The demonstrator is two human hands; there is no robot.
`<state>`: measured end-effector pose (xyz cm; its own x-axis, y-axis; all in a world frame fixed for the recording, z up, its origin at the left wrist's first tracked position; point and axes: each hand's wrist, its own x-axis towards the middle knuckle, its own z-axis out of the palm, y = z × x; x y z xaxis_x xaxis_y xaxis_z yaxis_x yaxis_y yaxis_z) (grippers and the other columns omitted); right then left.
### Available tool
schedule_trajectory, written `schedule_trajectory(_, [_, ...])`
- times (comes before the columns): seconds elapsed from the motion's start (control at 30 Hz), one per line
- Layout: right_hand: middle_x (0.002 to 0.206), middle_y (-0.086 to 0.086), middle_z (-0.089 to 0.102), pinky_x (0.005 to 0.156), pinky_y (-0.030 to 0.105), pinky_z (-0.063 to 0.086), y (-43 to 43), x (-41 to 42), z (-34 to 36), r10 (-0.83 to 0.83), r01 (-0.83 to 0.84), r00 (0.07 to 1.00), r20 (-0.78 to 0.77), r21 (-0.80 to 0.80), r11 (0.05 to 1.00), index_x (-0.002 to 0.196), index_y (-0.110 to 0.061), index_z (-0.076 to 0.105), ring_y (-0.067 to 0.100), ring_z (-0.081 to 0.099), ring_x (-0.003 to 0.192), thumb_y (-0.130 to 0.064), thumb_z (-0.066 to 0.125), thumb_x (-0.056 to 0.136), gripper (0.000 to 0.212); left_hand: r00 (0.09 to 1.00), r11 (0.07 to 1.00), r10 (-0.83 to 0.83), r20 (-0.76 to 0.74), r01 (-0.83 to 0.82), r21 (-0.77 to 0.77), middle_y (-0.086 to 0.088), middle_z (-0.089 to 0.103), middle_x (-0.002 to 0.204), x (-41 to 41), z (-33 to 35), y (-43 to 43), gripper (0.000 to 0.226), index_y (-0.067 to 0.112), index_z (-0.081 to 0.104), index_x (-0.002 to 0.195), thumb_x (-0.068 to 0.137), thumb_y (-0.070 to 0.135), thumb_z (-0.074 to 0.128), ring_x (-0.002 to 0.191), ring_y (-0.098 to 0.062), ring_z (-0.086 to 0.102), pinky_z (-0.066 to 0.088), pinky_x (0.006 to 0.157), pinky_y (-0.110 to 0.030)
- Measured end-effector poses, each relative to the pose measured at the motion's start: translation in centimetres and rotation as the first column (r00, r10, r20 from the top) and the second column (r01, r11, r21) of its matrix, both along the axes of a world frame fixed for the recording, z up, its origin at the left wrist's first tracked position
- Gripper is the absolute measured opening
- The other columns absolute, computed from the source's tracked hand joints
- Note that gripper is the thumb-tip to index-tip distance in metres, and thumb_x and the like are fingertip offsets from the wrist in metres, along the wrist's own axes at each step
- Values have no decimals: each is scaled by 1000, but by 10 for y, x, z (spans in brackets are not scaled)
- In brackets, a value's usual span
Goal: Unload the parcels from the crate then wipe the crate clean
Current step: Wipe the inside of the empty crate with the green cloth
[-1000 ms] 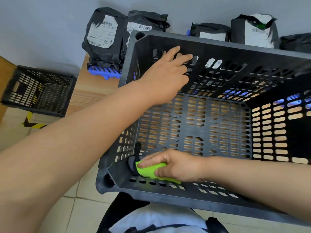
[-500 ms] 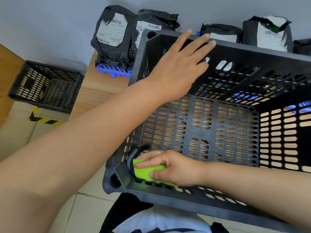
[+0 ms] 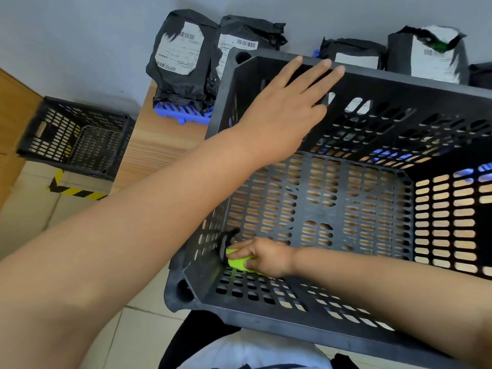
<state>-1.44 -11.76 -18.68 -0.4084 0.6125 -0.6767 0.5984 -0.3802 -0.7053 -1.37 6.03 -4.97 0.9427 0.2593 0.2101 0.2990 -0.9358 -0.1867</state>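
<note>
One green sponge sits gripped under the right hand's fingers.

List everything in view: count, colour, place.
crate: one, black, on table, no parcels inside
parcels: five in view, black with white labels, against wall behind crate
cloth: one, green, crate's near left inner corner
second crate: one, black, left of table
tray: one, blue, under left parcels
table: one, wooden, under crate
tape: one strip, yellow-black, on floor
left hand: fingers straight, at crate's far rim
right hand: grips cloth
</note>
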Motion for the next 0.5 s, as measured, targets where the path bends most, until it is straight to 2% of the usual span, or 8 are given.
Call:
schedule_trajectory(0.17, [149, -6, 38, 119, 30, 15, -19, 34, 3, -2, 4, 1000, 28, -56, 998, 131, -18, 56, 11, 28, 141, 0, 51, 94, 41, 1000, 1000, 0, -19, 1, 21, -14, 10, 157, 0, -1, 0, 37, 16, 59, 120, 83, 20, 61, 145, -31, 9, 5, 115, -52])
schedule_trajectory(0.37, [143, -9, 45, 116, 31, 26, -56, 82, 8, -61, 77, 992, 114, -141, 987, 126, -24, 61, 9, 38, 135, -1, 57, 91, 42, 999, 1000, 2, -36, -1, 16, -14, 6, 158, 0, 0, 0, 40, 15, 58, 122, 82, 18, 61, 145, -31, 5, 3, 115, -52])
schedule_trajectory(0.43, [140, -10, 49, 113, 30, 31, -68, 97, 13, -73, 96, 986, 147, -158, 983, 121, -33, 63, 10, 43, 131, -3, 58, 91, 43, 999, 1000, 6, -36, -6, 13, -14, 5, 158, -1, 0, 0, 40, 15, 58, 123, 83, 18, 60, 146, -31, 4, 2, 115, -51])
schedule_trajectory(0.5, [130, -9, 54, 102, 27, 40, -77, 108, 19, -81, 114, 978, 192, -165, 980, 106, -48, 58, 14, 50, 120, -4, 57, 90, 46, 999, 1000, 4, -40, -4, 3, -13, 5, 158, 0, 1, 0, 39, 15, 58, 122, 83, 17, 59, 146, -30, 3, 2, 115, -51])
